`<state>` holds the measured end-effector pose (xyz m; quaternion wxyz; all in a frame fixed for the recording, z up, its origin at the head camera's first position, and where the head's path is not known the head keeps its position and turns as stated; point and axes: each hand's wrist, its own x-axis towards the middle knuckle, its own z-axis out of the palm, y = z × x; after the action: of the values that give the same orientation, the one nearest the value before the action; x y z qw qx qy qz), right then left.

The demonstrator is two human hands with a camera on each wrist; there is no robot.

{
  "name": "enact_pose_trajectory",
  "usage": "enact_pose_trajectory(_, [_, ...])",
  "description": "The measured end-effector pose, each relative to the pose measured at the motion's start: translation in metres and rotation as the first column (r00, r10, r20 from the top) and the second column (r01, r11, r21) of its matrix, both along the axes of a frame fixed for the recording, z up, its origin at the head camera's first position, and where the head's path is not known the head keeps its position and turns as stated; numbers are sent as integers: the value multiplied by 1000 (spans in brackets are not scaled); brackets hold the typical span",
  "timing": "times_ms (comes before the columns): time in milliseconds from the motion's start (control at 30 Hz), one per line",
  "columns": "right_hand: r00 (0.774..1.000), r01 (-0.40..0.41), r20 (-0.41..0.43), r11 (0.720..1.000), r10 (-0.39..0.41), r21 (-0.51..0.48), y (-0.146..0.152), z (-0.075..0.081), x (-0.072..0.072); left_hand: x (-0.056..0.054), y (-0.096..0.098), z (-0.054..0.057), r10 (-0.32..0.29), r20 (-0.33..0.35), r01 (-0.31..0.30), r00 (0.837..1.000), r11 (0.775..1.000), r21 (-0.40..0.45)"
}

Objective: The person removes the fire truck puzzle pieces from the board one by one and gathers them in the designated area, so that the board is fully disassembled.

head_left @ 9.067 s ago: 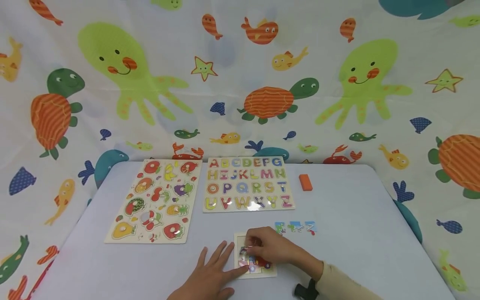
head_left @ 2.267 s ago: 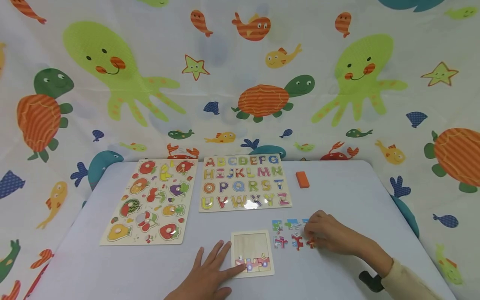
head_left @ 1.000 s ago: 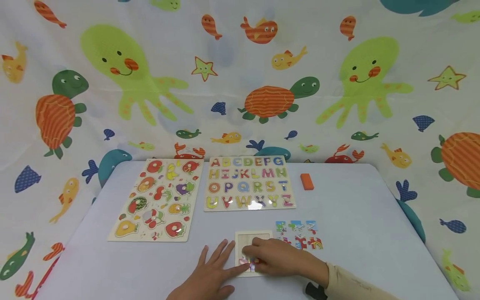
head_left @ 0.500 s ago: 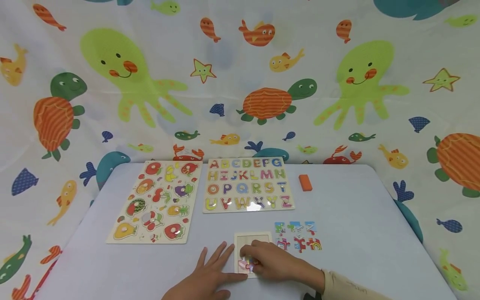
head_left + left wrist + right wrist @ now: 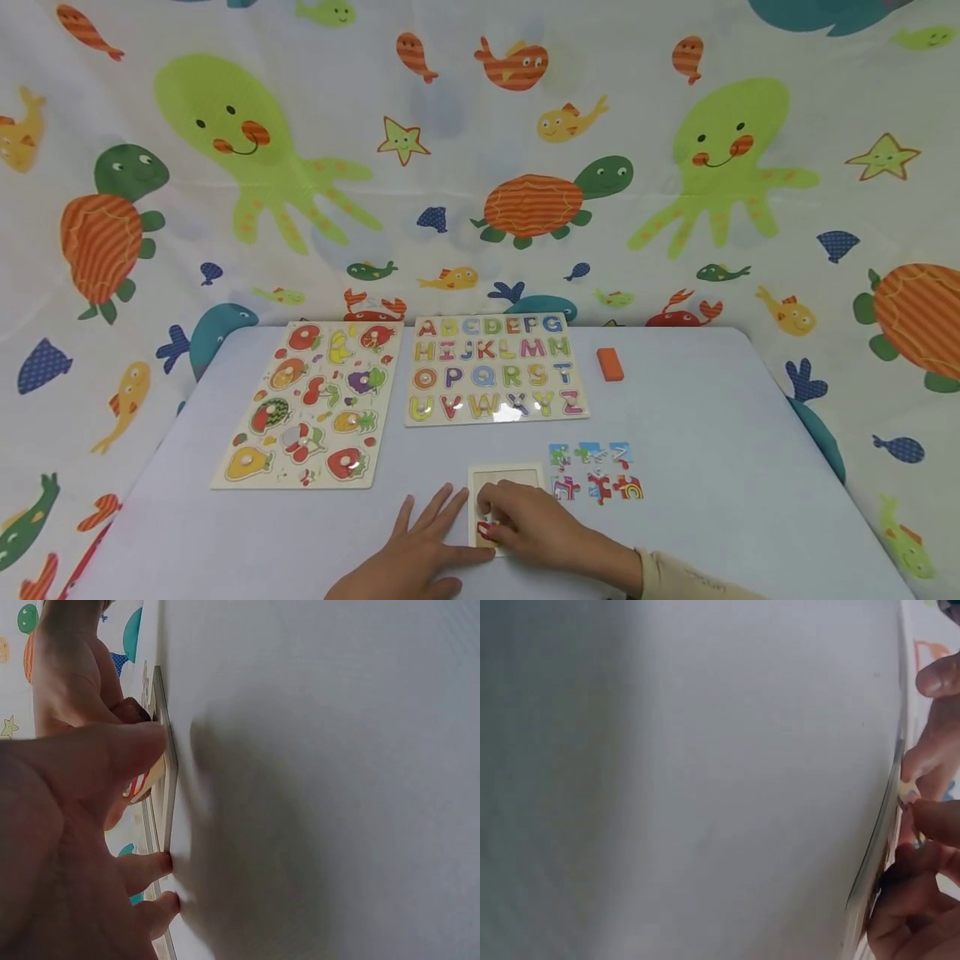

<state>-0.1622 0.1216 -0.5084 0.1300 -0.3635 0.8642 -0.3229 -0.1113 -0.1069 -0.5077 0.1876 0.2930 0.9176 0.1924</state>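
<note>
My right hand (image 5: 534, 521) pinches a jigsaw puzzle piece (image 5: 486, 530) with red and white on it, low in the small wooden puzzle tray (image 5: 528, 472). In the left wrist view the piece (image 5: 138, 784) stands tilted up from the tray. Bare wood shows in the tray's upper part and at its lower left; my right hand hides the lower right. My left hand (image 5: 420, 546) lies spread beside the tray, its thumb on the lower edge. Two rows of loose jigsaw pieces (image 5: 598, 487) lie right of the tray.
Behind the tray lies an alphabet peg board (image 5: 497, 385), with a fruit peg board (image 5: 330, 437) to its left. An orange block (image 5: 611, 365) sits at the back right. A sea-animal printed cloth (image 5: 450, 167) hangs behind the white table.
A second row of pieces has come to lie on the table. My right hand has returned to the tray and raised a piece at its lower left. My left hand has hardly moved.
</note>
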Motion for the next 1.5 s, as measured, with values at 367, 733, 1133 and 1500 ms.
enact_pose_trajectory(367, [950,110,308,976,-47,-189,9,0,-4,1,0,-1,0,-1,0,1000,1000,11])
enact_pose_trajectory(733, [968,28,249,998,-15,-48,96,25,-28,4,3,1,45,28,-46,999,999,15])
enact_pose_trajectory(1133, [999,32,25,999,-33,38,101,1,-19,4,1,2,55,24,-56,998,997,49])
enact_pose_trajectory(1500, [992,84,-102,985,-69,148,98,1,-14,3,3,1,68,42,-70,997,996,53])
